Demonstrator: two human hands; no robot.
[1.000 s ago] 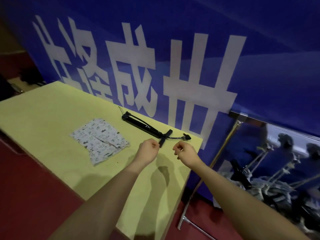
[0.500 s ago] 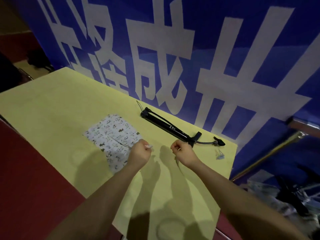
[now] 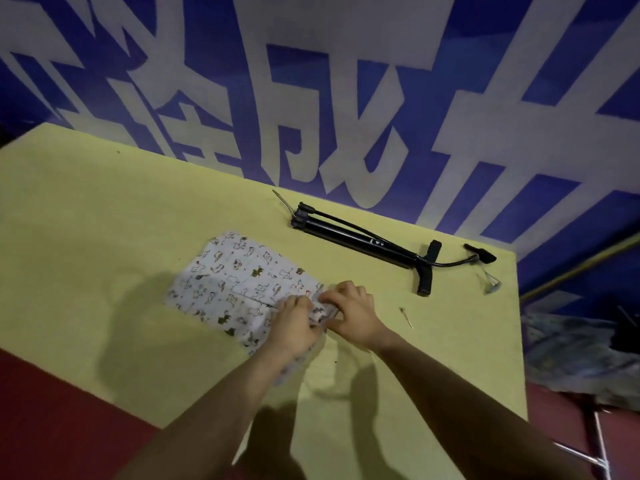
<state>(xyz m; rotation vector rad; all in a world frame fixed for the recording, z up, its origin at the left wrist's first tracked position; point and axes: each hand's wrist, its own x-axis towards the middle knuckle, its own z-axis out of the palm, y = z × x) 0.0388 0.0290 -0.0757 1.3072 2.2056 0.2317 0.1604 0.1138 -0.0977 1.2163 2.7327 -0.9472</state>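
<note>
Both hands meet at the near right corner of the patterned cloth [image 3: 239,275]. The left hand [image 3: 294,323] has its fingers curled down onto the fabric, pinching it at the edge. The right hand [image 3: 349,313], touching it from the other side, grips a bunched fold of the same corner under bent fingers. The rest of the cloth spreads flat away from the grip to the left and farther back. A strip also runs under the left wrist toward the near table edge.

Just right of the right hand, apart from it, a thin pin [image 3: 407,317] lies on the yellow table [image 3: 104,220]. Beyond the hands lies a black air pump [image 3: 360,242], well clear of the cloth, its hose curling right toward a small clear piece [image 3: 490,282]. A blue banner [image 3: 381,98] with white characters rises behind the table.

The cloth is pale with small dark and brown animal figures, and a seam line runs into the grip.
</note>
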